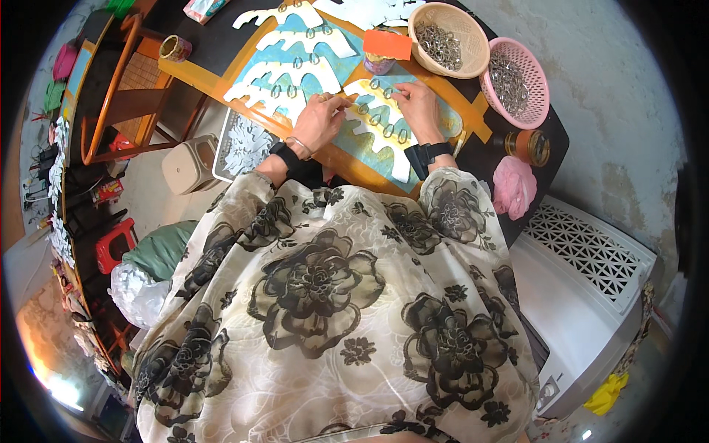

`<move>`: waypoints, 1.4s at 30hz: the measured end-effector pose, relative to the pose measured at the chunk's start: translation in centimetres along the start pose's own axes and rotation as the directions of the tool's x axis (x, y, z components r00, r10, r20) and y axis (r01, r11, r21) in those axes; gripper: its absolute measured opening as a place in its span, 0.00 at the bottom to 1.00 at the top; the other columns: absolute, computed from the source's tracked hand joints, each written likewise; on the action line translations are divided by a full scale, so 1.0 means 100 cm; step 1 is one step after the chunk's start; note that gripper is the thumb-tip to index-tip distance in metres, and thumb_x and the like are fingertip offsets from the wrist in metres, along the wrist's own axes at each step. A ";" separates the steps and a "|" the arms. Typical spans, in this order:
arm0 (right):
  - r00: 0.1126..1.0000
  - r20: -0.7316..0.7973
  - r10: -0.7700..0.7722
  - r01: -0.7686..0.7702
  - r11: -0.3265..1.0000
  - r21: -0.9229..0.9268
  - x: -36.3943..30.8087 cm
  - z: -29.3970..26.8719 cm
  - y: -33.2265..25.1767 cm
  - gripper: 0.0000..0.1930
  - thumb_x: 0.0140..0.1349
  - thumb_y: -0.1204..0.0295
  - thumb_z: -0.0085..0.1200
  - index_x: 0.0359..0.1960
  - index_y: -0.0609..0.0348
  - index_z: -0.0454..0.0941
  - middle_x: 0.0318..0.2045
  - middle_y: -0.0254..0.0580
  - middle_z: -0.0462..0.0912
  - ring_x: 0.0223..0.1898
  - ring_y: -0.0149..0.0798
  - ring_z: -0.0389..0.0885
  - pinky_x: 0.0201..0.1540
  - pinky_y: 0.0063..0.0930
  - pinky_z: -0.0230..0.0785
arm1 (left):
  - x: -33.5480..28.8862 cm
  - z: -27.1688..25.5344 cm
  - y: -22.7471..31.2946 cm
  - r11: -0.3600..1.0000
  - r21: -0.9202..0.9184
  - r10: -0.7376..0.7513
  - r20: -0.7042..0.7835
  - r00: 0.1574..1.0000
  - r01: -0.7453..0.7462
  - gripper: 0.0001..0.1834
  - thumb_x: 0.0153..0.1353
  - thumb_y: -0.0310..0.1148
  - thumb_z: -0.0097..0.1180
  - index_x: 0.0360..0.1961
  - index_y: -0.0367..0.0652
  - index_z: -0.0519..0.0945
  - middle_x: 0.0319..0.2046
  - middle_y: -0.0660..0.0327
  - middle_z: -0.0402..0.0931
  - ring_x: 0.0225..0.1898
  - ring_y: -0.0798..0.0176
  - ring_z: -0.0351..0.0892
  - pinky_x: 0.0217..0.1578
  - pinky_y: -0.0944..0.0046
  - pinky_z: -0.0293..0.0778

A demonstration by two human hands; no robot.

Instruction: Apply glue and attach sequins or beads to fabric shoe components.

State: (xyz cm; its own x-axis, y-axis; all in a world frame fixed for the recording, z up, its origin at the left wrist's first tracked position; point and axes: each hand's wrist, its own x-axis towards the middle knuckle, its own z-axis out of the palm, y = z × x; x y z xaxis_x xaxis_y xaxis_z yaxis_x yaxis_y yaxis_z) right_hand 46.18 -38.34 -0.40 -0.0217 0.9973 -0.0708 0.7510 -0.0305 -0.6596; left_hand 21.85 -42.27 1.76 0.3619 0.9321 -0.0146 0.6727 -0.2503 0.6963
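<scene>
My left hand (pixel 319 123) is closed, its fingertips pressed together by the left end of a cream piece with a drip-shaped edge (pixel 362 127). My right hand (pixel 419 109) pinches at the right side of the piece, beside a pair of metal rings (pixel 381 88). Whatever the fingers of either hand hold is too small to make out. More paired rings (pixel 396 135) lie along this piece. Similar cream pieces with rings (pixel 292 70) are laid out in rows to the left, on blue-green sheets (pixel 330 65).
Two baskets of metal rings, one beige (pixel 473 55) and one pink (pixel 540 92), stand at the far right. A jar with an orange card (pixel 388 46) is behind the pieces. To the right lie another jar (pixel 529 147) and a pink cloth or bag (pixel 514 187). A tray of grey pieces (pixel 220 159) sits lower left.
</scene>
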 end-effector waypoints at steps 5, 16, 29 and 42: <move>1.000 0.023 0.000 0.000 0.999 -0.035 -0.001 0.006 0.002 0.08 0.57 0.71 0.62 0.38 0.56 0.85 0.35 0.45 0.82 0.39 0.49 0.82 0.41 0.41 0.73 | -0.022 -0.006 -0.004 0.973 -0.156 -0.162 0.064 0.985 0.170 0.11 0.61 0.29 0.56 0.44 0.39 0.82 0.37 0.54 0.78 0.41 0.49 0.76 0.44 0.56 0.73; 0.999 -0.018 -0.040 0.041 0.998 0.053 -0.011 -0.006 0.007 0.06 0.58 0.73 0.59 0.36 0.55 0.84 0.34 0.44 0.82 0.36 0.48 0.82 0.38 0.40 0.73 | -0.031 0.011 -0.013 0.988 0.135 0.074 0.008 0.997 -0.074 0.20 0.60 0.25 0.54 0.55 0.45 0.78 0.53 0.60 0.74 0.46 0.51 0.71 0.50 0.56 0.73; 0.929 -0.350 -0.120 0.219 0.940 0.260 -0.006 -0.080 -0.034 0.08 0.62 0.74 0.59 0.42 0.60 0.84 0.32 0.41 0.83 0.28 0.30 0.79 0.32 0.23 0.71 | -0.026 0.018 -0.027 0.916 0.379 0.122 0.043 0.992 -0.129 0.17 0.56 0.26 0.57 0.48 0.45 0.79 0.48 0.61 0.78 0.42 0.52 0.71 0.46 0.58 0.71; 0.934 -0.220 -0.282 0.215 0.934 -0.285 0.078 -0.090 0.007 0.12 0.58 0.76 0.55 0.42 0.56 0.85 0.43 0.48 0.84 0.45 0.54 0.81 0.50 0.44 0.72 | 0.016 0.014 -0.022 0.893 0.418 -0.122 -0.136 0.983 0.168 0.12 0.48 0.31 0.63 0.36 0.45 0.79 0.38 0.56 0.78 0.45 0.50 0.72 0.47 0.56 0.71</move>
State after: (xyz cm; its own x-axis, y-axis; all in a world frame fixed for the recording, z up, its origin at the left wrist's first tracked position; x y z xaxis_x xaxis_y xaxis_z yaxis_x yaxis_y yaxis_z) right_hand 52.44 -29.97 5.31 -0.0863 0.9547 0.2847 0.8850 0.2047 -0.4183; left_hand 21.88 -40.58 -0.84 0.1863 0.9825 -0.0016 0.9313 -0.1761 0.3190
